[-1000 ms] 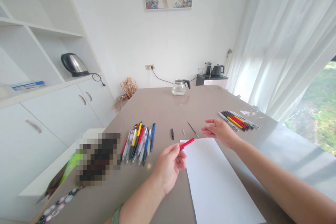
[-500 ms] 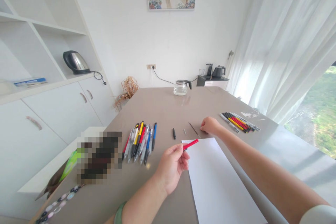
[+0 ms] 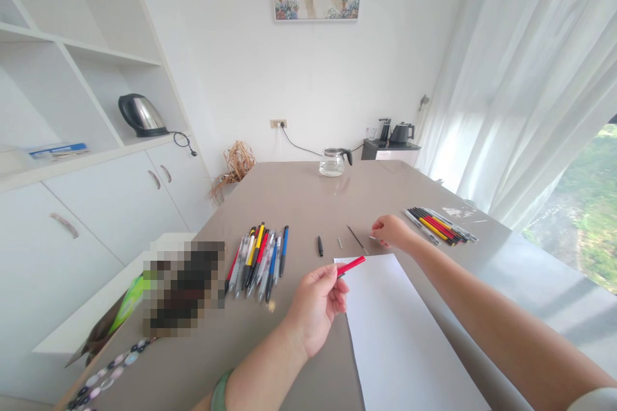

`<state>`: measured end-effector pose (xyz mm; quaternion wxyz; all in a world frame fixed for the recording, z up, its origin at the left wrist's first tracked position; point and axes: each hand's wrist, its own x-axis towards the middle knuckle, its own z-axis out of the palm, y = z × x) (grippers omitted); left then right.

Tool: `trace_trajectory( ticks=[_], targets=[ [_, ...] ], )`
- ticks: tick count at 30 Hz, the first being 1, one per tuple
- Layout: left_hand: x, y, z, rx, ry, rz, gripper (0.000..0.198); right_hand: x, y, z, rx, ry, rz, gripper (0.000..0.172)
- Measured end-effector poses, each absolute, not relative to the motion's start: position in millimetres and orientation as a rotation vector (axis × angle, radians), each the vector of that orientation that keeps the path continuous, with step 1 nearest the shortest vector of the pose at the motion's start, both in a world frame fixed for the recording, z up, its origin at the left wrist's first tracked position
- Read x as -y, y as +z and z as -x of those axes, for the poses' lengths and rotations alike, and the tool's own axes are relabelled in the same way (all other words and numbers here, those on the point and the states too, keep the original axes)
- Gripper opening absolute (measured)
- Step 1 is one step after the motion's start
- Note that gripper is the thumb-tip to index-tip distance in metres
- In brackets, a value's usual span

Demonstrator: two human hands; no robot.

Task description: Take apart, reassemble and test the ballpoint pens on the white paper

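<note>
The left hand [image 3: 315,308] pinches a red pen barrel [image 3: 351,264] in closed fingers; the right hand [image 3: 393,231] pinches a tiny part just beyond the refill [image 3: 357,239] on the bench [image 3: 299,199]. Steady, fingertip grips suit both.

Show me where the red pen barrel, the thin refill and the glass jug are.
red pen barrel [image 3: 351,264], head view, middle of the red tube
thin refill [image 3: 356,238], head view, mid-length
glass jug [image 3: 331,163], head view, glass body

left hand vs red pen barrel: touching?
Touching. The head view shows the left hand with its fingertips closed around one end of the red pen barrel, which sticks out over the white paper.
</note>
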<state>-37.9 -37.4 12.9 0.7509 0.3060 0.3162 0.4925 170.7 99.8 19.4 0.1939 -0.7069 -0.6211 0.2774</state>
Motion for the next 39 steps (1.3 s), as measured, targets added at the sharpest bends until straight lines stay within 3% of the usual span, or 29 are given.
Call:
trace_trajectory(
  ticks=[4,8,10,15,21,29,39],
  targets=[
    [36.7,13.6,37.8,-0.685,1.091,-0.680,0.023,-65.4,33.8,-169.7,1.735,0.842,1.801,0.022],
    [36.3,12.7,37.4,-0.688,1.085,-0.702,0.023,-18.7,35.8,-156.2,1.691,1.450,1.193,0.029],
    [36.7,11.5,36.7,-0.701,1.068,-0.740,0.024,-3.1,30.8,-148.0,1.601,1.582,1.034,0.031],
    [37.7,12.1,34.2,-0.734,1.043,-0.809,0.030,3.6,23.0,-141.4,1.363,1.610,0.945,0.016],
    [35.1,14.7,34.7,-0.713,1.075,-0.698,0.045,-9.1,28.9,-159.2,0.648,1.755,0.640,0.007],
    [35.9,13.3,34.8,-0.713,1.042,-0.718,0.043,-15.2,18.3,-156.6,0.354,1.799,0.554,0.007],
    [40.7,16.3,33.7,-0.724,0.988,-0.851,0.024,-3.9,17.1,-147.0,0.930,1.787,0.847,0.014]
  ],
)
